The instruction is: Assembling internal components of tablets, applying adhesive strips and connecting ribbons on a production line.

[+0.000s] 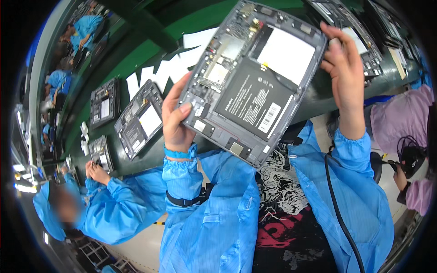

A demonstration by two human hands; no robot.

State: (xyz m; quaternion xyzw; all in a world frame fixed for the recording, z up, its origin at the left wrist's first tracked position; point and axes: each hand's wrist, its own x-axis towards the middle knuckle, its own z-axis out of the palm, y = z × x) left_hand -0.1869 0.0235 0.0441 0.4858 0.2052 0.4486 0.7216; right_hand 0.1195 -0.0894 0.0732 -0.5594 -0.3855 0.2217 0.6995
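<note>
An opened tablet (214, 123) is held up tilted in front of me, its inside facing me. It shows a black battery (248, 98) with a printed label, a white sheet (287, 54) over the upper part, and a circuit board (223, 59) along the left side. My left hand (178, 119) is closed on its lower left edge, thumb on the frame. My right hand (343, 63) grips the upper right edge with its fingertips. The fingers behind the tablet are hidden.
On the green bench (136, 54) lie another opened tablet (140, 119), a dark tablet unit (104, 103) and white paper strips (168, 70). More opened tablets (346, 27) stand at upper right. A co-worker in blue (123, 204) handles a small unit (101, 152) at left; a person in pink (400, 113) is at right.
</note>
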